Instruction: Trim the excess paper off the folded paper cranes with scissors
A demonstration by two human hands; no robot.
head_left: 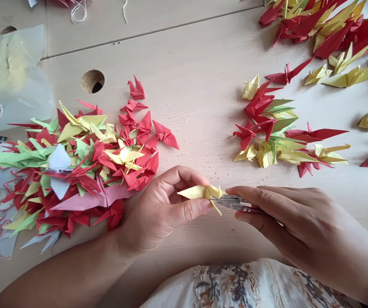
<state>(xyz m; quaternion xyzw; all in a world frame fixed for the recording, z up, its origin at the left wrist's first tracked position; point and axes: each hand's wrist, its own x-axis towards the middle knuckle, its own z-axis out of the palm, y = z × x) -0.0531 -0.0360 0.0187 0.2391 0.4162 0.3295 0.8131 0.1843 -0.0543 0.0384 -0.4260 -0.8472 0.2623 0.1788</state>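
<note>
My left hand (167,205) pinches a yellow paper crane (200,192) between thumb and fingers, above the table near its front edge. In my right hand (286,218) are small metal pliers (235,202), gripped with the fingers wrapped round the handles. Their jaws meet the crane at its right end, by a thin folded point; whether they are fully closed there is hard to see. Left of my left hand lies a heap of folded cranes (75,171) in red, yellow, green, white and pink.
More red, yellow and green cranes (267,124) lie at the right, with a denser pile (328,25) at the far right corner. Tiny paper specks dot the tabletop (203,98). A round hole (93,81), a clear plastic bag (13,77) and white string (79,12) are at the left.
</note>
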